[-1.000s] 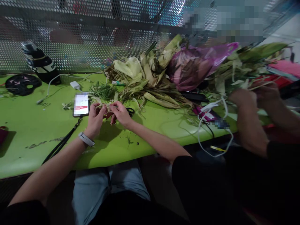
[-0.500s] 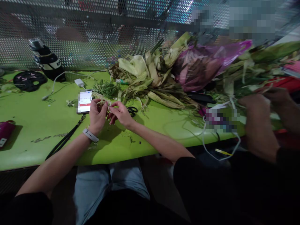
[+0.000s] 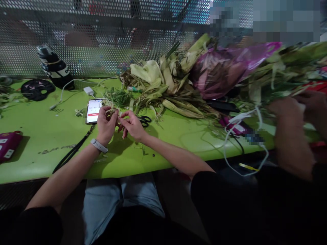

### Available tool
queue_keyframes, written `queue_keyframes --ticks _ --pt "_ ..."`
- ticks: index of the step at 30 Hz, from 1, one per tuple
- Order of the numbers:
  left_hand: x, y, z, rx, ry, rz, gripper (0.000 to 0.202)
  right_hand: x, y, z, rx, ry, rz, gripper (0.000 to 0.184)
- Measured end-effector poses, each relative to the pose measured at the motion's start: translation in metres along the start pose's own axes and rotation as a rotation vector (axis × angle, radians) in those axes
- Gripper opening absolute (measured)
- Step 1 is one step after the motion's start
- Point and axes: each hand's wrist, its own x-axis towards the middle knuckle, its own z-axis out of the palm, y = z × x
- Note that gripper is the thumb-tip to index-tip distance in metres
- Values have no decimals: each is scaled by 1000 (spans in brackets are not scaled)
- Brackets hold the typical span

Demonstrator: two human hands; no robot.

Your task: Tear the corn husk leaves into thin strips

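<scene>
My left hand (image 3: 105,125), a pale watch on its wrist, is closed around a small bundle of dry husk strips (image 3: 111,111) held just above the green table (image 3: 46,136). My right hand (image 3: 133,125) pinches the same bundle from the right, fingers curled. Both hands meet beside a phone (image 3: 93,111) lying flat with its screen lit. A pair of black-handled scissors (image 3: 144,119) lies right behind my right hand.
A big heap of corn husks (image 3: 163,85) and a purple plastic bag (image 3: 222,71) fill the table's back right. Another person's hands (image 3: 288,115) work at the far right. A charger (image 3: 88,91), black disc (image 3: 37,89), bottle (image 3: 55,68) and pink pouch (image 3: 9,144) sit left.
My hands stay together on the husk strips, fingers shifting slightly. The view has drifted, so everything sits a little further right. The other person's hands moved rightward.
</scene>
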Motion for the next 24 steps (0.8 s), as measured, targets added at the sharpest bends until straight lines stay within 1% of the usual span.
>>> queue_keyframes --ticks 2,4,9,11,14,16,21,24 --pt "-1 2 0 2 -2 -15 36 -1 1 0 -15 -13 -8 37" --pt "-1 6 -1 26 -10 -9 33 -1 0 -1 -4 1 -28 37" --pt "1 13 -7 89 13 30 30 -1 -3 -4 51 116 -87 33" --pt "0 15 -8 104 22 51 29 -1 -4 -3 53 132 -56 33" --pt "-4 15 -6 140 18 94 28 -2 -5 0 54 144 30 32" --pt "-7 16 -5 180 2 134 27 -3 -6 1 43 164 42 30" --pt "-6 16 -6 229 -14 231 24 -3 -6 -1 -32 209 -60 27" --pt "-3 17 -9 199 -3 218 24 0 -5 -3 -42 223 -86 24"
